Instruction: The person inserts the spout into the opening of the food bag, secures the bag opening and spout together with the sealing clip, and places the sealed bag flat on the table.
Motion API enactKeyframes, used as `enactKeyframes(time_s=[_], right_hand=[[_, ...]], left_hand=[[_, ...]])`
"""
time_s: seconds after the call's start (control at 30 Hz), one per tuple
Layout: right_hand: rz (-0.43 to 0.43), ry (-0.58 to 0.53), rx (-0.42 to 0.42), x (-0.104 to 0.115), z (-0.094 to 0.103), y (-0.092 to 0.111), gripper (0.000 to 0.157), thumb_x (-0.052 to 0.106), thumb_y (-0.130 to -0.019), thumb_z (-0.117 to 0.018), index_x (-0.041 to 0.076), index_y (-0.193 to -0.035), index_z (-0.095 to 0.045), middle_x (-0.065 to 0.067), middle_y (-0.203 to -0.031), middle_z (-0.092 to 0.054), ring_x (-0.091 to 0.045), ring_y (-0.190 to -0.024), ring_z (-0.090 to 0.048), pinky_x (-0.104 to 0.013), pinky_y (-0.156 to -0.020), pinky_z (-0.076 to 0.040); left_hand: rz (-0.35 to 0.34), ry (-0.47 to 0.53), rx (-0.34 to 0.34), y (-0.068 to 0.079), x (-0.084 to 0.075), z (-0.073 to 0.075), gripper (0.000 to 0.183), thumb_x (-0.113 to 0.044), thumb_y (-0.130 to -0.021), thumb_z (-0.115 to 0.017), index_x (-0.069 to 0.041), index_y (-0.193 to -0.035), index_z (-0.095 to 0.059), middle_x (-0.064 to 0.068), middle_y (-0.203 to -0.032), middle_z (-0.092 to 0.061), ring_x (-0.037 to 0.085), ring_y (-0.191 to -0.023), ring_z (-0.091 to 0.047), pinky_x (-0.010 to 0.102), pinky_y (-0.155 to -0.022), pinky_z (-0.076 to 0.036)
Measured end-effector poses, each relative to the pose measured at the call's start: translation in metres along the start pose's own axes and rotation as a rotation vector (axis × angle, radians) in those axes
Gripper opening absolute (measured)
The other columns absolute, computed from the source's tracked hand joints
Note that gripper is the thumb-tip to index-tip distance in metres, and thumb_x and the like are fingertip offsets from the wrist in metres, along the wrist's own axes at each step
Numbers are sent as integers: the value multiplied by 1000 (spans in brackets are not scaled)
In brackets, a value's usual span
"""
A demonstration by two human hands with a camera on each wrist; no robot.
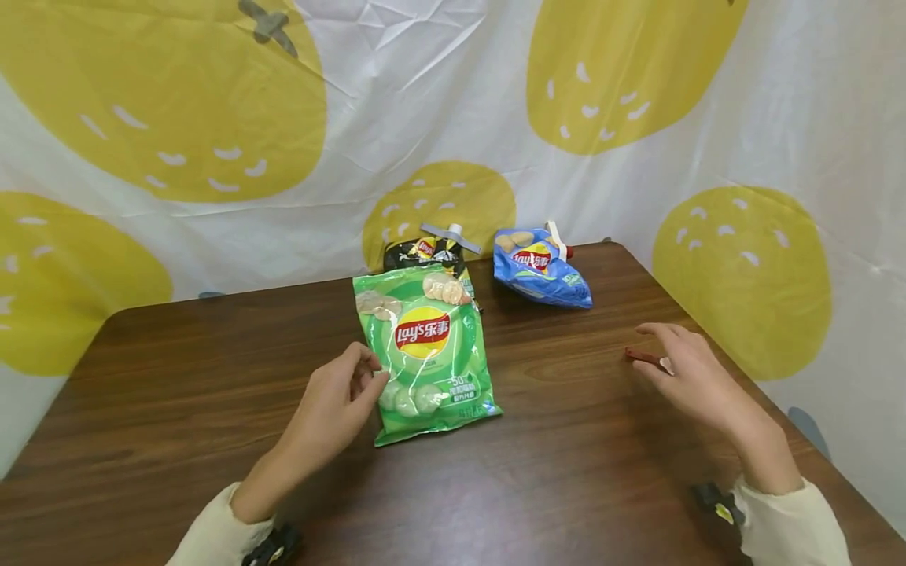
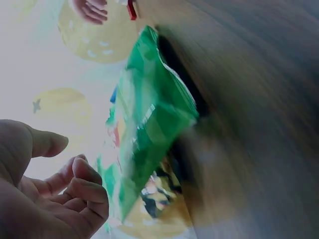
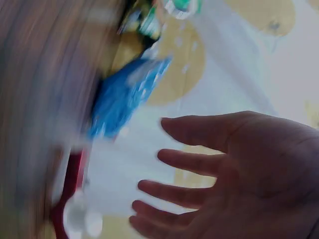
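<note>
A green bag of potato chips (image 1: pixel 423 417) lies on the table in front of me. Beside its left edge is my left hand (image 1: pixel 329 413), fingers loosely curled. The left wrist view shows this hand (image 2: pixel 60 194) holding nothing, with the green chip bag (image 2: pixel 149 114) past its fingertips. On the right, my right hand (image 1: pixel 697 377) hovers by a red bag clip (image 1: pixel 642 356) with a white part, overlapping it in the head view. Its fingers are spread in the right wrist view, where the red clip (image 3: pixel 75 172) appears below and left of the hand (image 3: pixel 234 174).
Behind the green bag stands a black chip bag (image 1: pixel 403 255) with a grey clip (image 1: pixel 451 237) across its top. A blue chip bag (image 1: pixel 545 287) with a white clip (image 1: pixel 555 236) lies at the back right. A fruit-patterned cloth (image 1: pixel 425 102) hangs along the table's back and right edges.
</note>
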State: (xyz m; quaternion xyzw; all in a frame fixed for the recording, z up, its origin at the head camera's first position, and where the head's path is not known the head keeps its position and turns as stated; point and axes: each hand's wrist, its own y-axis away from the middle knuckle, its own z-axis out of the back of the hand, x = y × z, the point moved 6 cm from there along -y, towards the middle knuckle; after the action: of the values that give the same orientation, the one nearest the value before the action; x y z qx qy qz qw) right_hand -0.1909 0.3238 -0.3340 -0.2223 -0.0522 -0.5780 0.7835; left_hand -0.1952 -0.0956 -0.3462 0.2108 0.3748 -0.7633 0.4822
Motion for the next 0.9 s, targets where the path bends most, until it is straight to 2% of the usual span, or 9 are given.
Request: enactKeyframes(time_s=[0.17,0.27,0.4,0.63,0.8,0.9], right_hand=[[-68,54,131,-38,-1,9,59,10,-88,-72,-11,-135,-44,-38,-130,-48,-60,-118,-40,-68,-95,-31],[-57,80,188,-55,-3,11,61,11,-86,-74,-12,-135,-45,-39,-128,-51,-59,-116,-45,-67,-93,-35],[-51,99,228,-75,-6,13,55,7,-82,-77,-9,-128,-53,-34,-117,-61,-52,-107,-57,-62,-86,-45],[-69,82,191,-93,-1,12,43,2,-77,-78,-3,-118,-63,-24,-104,-68,-45,-96,-63,-59,-77,-47],[-111,17,165,-102,-1,12,43,4,-75,-81,0,-115,-66,-11,-89,-69,-28,-80,-62,-42,-68,-47],[-119,-29,152,-105,-1,14,43,4,-77,-81,-1,-117,-67,-11,-91,-70,-23,-81,-64,-35,-67,-48]], left_hand=[[-52,13,19,-10,-17,-13,7,-9,-93,-67,-8,-97,-61,-2,-70,-53,10,-58,-48,25,-55,-43],[-84,33,31,-16,-26,-22,8,-8,-93,-67,-8,-97,-61,-2,-71,-54,11,-58,-48,26,-56,-44],[-139,54,69,-22,-42,-39,8,-7,-92,-67,-9,-96,-60,-4,-72,-55,12,-60,-50,26,-58,-45],[-245,58,155,-33,-71,-75,6,-10,-92,-66,-9,-96,-62,-6,-73,-57,7,-59,-49,24,-59,-46],[-277,53,215,-37,-84,-97,8,-11,-93,-67,-9,-98,-62,-8,-74,-58,5,-60,-50,23,-60,-45],[-288,37,248,-37,-88,-108,9,-12,-93,-68,-9,-99,-61,-8,-75,-58,7,-63,-53,22,-61,-45]])
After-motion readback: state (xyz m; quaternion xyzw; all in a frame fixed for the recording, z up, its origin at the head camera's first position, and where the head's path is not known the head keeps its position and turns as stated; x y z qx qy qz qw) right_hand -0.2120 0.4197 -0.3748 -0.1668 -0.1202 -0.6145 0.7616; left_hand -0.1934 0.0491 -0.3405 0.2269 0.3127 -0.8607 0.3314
